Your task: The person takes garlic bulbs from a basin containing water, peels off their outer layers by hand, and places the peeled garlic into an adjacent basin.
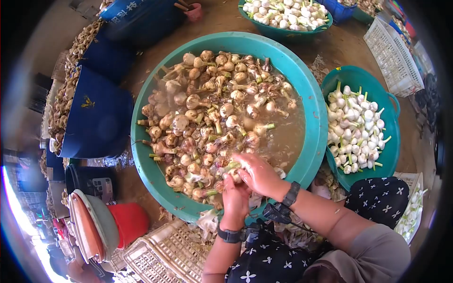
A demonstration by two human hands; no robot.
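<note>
A large round teal tub stands in front of me with muddy water and many unpeeled garlic bulbs, brown skins and cut stems on them. Over its near side my two hands meet. My left hand is closed around a garlic bulb whose pale green stem shows. From the right, my right hand presses its fingers on the same bulb, partly hiding it. Loose peeled skin hangs on the tub's near rim. Dark straps circle both my wrists.
Right of the tub, a green basin holds clean white garlic; another green basin sits at the back. Blue tubs heaped with garlic line the left. A red bucket and a cream plastic crate are near left. A white crate stands far right.
</note>
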